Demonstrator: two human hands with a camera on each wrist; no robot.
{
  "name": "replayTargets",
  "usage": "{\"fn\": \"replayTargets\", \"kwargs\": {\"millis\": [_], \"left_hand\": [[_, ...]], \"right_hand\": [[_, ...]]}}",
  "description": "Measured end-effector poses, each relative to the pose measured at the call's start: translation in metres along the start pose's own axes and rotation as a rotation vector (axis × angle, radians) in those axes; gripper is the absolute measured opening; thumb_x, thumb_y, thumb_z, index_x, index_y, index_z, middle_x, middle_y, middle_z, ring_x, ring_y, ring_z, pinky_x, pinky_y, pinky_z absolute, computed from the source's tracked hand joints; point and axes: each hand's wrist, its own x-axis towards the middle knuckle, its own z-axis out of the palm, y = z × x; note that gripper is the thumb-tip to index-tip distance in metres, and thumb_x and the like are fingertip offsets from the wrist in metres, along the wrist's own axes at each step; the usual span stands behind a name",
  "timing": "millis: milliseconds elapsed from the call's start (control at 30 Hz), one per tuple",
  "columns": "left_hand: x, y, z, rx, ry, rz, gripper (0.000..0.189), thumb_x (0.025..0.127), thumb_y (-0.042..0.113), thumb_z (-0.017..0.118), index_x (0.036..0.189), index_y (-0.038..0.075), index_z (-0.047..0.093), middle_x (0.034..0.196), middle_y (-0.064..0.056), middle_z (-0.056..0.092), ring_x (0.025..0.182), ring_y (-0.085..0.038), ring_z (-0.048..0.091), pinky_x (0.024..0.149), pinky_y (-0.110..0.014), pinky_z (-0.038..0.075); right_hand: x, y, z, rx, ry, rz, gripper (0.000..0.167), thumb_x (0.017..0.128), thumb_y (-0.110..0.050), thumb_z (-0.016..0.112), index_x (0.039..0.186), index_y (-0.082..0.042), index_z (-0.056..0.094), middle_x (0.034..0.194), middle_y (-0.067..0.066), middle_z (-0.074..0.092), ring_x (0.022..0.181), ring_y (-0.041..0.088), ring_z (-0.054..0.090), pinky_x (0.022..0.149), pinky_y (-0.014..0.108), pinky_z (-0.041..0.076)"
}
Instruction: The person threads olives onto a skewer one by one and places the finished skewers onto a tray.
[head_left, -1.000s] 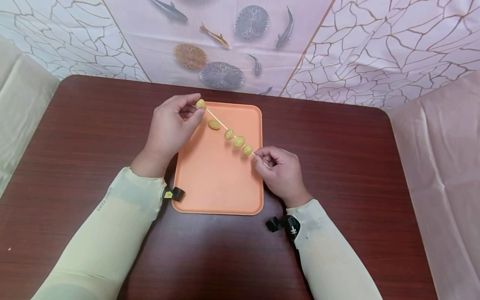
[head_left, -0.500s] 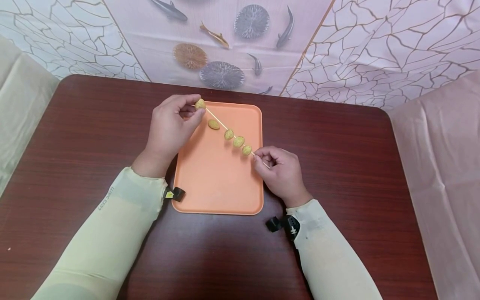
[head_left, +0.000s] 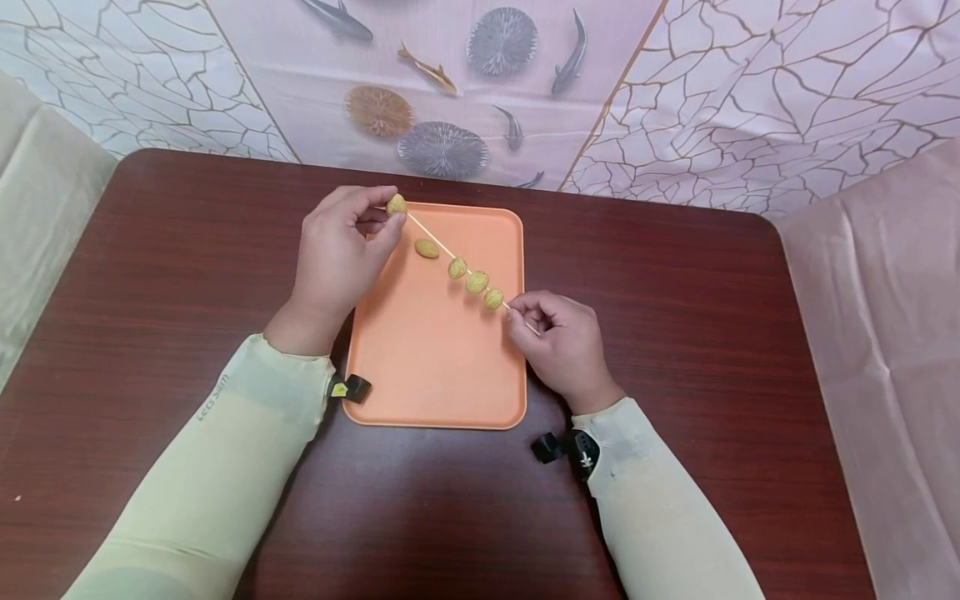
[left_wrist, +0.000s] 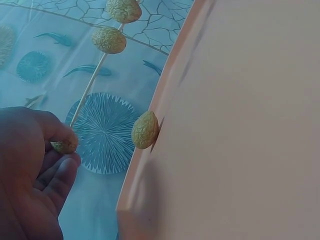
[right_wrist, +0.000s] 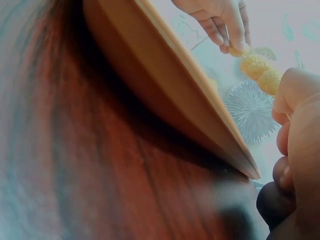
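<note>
We see a dark red-brown wood-grain table [head_left: 697,333] filling most of the head view. Behind it, at 12 o'clock, we see a patterned cloth [head_left: 543,125] printed with fish, round lily pads and a gold crackle design. Two pale sleeves reach in, the left sleeve [head_left: 217,450] from 7 o'clock and the right sleeve [head_left: 667,508] from 5. Between them lies a rectangular orange tray [head_left: 435,375] with a raised rim.

Taking the tray as our dial, we find the left hand [head_left: 337,246] at 10 o'clock, its thumb and fingers pinching one wrinkled yellow-green piece [head_left: 397,204]. The right hand [head_left: 562,342] is at 3 o'clock, fingers curled, thumb and forefinger pinching a thin pale skewer [head_left: 431,237] near its end. We see the skewer slanting above the tray from 11 o'clock to 3, meeting the pinched piece at its far end; how deeply it enters, we cannot tell.

A small black camera [head_left: 356,388] sits by the left wrist at 8 o'clock, and another black camera [head_left: 547,448] by the right, between 4 and 5. Three threaded pieces [head_left: 477,282] sit close together on the skewer at 2 o'clock, nearer the right hand. We see one loose almond-shaped piece [head_left: 427,248] lying on the tray at 12 o'clock.
</note>
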Motion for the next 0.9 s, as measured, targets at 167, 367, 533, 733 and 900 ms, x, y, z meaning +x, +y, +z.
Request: {"fn": "replayTargets", "kwargs": {"millis": [167, 367, 533, 733, 900], "left_hand": [[0.0009, -0.0007, 0.0013, -0.008, -0.016, 0.01, 0.032, 0.105, 0.015, 0.08, 0.136, 0.006, 0.081, 0.126, -0.012, 0.078, 0.106, -0.021, 0.081, 0.096, -0.039, 0.068], [-0.0004, -0.0021, 0.001, 0.006, -0.017, 0.065, 0.031, 0.105, 0.015, 0.08, 0.134, 0.004, 0.081, 0.123, -0.015, 0.078, 0.104, -0.023, 0.08, 0.094, -0.038, 0.068], [-0.001, -0.0017, 0.0006, 0.03, -0.018, 0.099, 0.031, 0.105, 0.016, 0.081, 0.132, 0.002, 0.082, 0.121, -0.016, 0.078, 0.102, -0.023, 0.081, 0.091, -0.037, 0.067], [-0.0023, -0.0001, 0.0024, 0.019, -0.031, 0.108, 0.029, 0.104, 0.011, 0.081, 0.131, 0.002, 0.082, 0.114, -0.015, 0.078, 0.1, -0.026, 0.081, 0.091, -0.041, 0.069], [-0.0036, 0.002, 0.0017, 0.01, -0.039, 0.102, 0.028, 0.103, 0.01, 0.082, 0.131, 0.004, 0.083, 0.113, -0.014, 0.078, 0.1, -0.026, 0.082, 0.091, -0.042, 0.069]], "right_hand": [[-0.0004, 0.0005, 0.0003, 0.009, 0.011, 0.005, 0.005, 0.095, -0.009, 0.079, 0.094, -0.008, 0.084, 0.07, 0.0, 0.064, 0.063, 0.012, 0.053, 0.06, 0.015, 0.042], [-0.0008, 0.0012, 0.0001, 0.005, 0.013, 0.007, 0.005, 0.095, -0.009, 0.079, 0.095, -0.008, 0.084, 0.07, 0.0, 0.064, 0.064, 0.011, 0.053, 0.06, 0.015, 0.043], [-0.0004, 0.001, 0.0004, 0.005, 0.01, 0.001, 0.005, 0.095, -0.009, 0.079, 0.095, -0.008, 0.084, 0.07, 0.0, 0.064, 0.064, 0.011, 0.053, 0.06, 0.016, 0.043], [-0.0002, 0.0006, 0.0011, 0.014, 0.014, -0.005, 0.005, 0.095, -0.009, 0.079, 0.094, -0.008, 0.083, 0.07, -0.001, 0.063, 0.063, 0.011, 0.053, 0.06, 0.015, 0.043], [-0.0004, 0.0015, 0.0011, 0.018, 0.005, -0.011, 0.006, 0.095, -0.011, 0.079, 0.094, -0.007, 0.083, 0.07, -0.001, 0.063, 0.063, 0.01, 0.053, 0.059, 0.016, 0.042]]}}
